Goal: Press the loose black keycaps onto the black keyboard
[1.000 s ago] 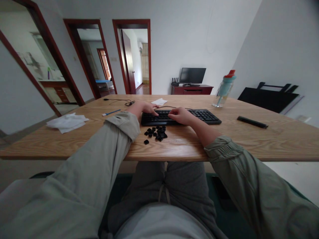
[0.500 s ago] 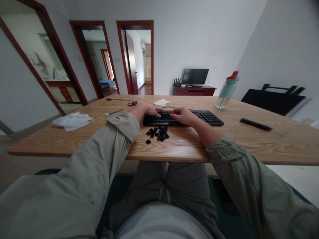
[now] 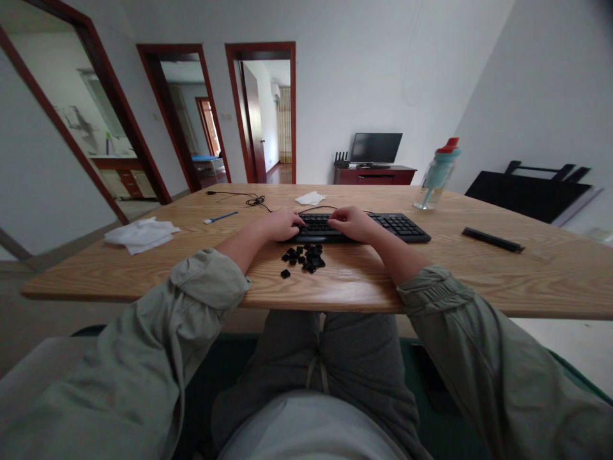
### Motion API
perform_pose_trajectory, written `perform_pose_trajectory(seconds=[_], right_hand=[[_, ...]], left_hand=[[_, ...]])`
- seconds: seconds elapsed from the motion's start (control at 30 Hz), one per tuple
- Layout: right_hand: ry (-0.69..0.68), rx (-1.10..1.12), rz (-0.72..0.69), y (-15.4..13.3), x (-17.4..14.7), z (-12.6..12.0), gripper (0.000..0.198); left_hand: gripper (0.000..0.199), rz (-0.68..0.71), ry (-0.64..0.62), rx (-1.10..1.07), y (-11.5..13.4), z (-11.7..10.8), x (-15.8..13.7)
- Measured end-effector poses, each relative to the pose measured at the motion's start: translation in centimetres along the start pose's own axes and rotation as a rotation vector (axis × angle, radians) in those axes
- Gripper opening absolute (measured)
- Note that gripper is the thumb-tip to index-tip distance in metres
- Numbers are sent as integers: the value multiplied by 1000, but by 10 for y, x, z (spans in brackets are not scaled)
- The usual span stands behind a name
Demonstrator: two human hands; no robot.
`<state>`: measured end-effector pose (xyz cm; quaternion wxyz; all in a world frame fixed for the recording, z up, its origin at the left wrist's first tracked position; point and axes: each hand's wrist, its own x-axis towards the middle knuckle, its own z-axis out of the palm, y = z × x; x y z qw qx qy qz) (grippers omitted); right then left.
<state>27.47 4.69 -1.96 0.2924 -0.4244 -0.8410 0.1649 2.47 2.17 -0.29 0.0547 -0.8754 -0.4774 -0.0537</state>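
Observation:
A black keyboard lies on the wooden table in front of me. My left hand grips its left end, thumb near the front edge and fingers reaching over the keys. Over the middle of the keyboard, my right hand is closed with thumb and fingertips together at the keys; anything between them is too small to make out. Several loose black keycaps are heaped just in front of the keyboard, with one lying apart nearer the table edge.
A small blue brush and crumpled white tissues lie to the left. Behind the keyboard are a coiled cable and another tissue. A water bottle stands at back right, near a black bar.
My left hand and forearm have shifted left and a little towards me, from over the left keys to the keyboard's left end. My right hand stays nearly where it was.

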Motion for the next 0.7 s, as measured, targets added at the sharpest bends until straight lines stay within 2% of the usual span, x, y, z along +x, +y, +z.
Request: perform_pose_trajectory(seconds=[0.3,0.53,0.63,0.7], right_hand=[[0,-15,-13,0,-1,0,33],[1,-27,-1,0,-1,-1,34],[13,-43,-8,-3,-1,-4,33],[44,-41,-26,-5,-1,-7,33]], left_hand=[[52,18,-19,12,1,-2,2],[51,-60,-57,44,7,-7,3],[48,-35,3,27,19,-24,-12],[45,31,117,-66,39,-38,-37]])
